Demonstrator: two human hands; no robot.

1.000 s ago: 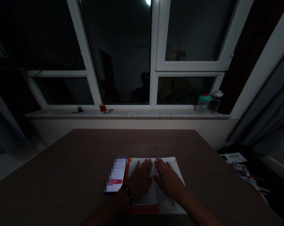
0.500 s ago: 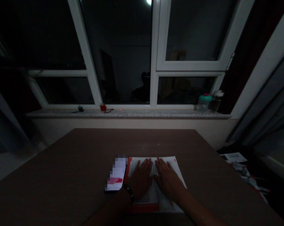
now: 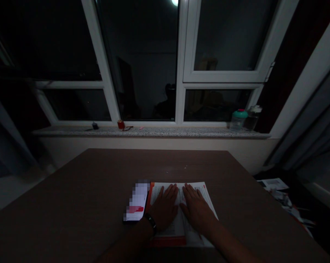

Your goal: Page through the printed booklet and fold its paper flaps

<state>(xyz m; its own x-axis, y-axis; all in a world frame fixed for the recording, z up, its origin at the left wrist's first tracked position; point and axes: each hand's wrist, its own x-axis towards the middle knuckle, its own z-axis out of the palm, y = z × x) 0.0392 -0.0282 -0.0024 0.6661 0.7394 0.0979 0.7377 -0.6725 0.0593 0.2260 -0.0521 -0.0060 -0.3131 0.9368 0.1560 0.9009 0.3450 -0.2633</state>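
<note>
An open book (image 3: 176,231) with printed white pages and a red-orange cover edge lies flat on the brown table (image 3: 99,190). My left hand (image 3: 165,208) rests flat on its left page, fingers stretched out, with a dark band (image 3: 150,222) around the wrist. On the right page lies my right hand (image 3: 196,208), also flat with fingers extended. Between the two hands runs the book's middle fold. Close along the book's left edge sits a phone (image 3: 139,201) with a lit, partly pixelated screen. The page text is too dim to read.
Beyond the table, a speckled windowsill (image 3: 159,131) holds a red item (image 3: 121,124), a small dark item (image 3: 95,126), a teal-lidded container (image 3: 238,119) and a clear bottle (image 3: 253,117). Papers (image 3: 274,184) are piled beyond the table's right edge. A grey curtain (image 3: 304,138) hangs at right.
The view has shifted very slightly, so everything sits a little further right. Both hands stay flat on the book's pages.
</note>
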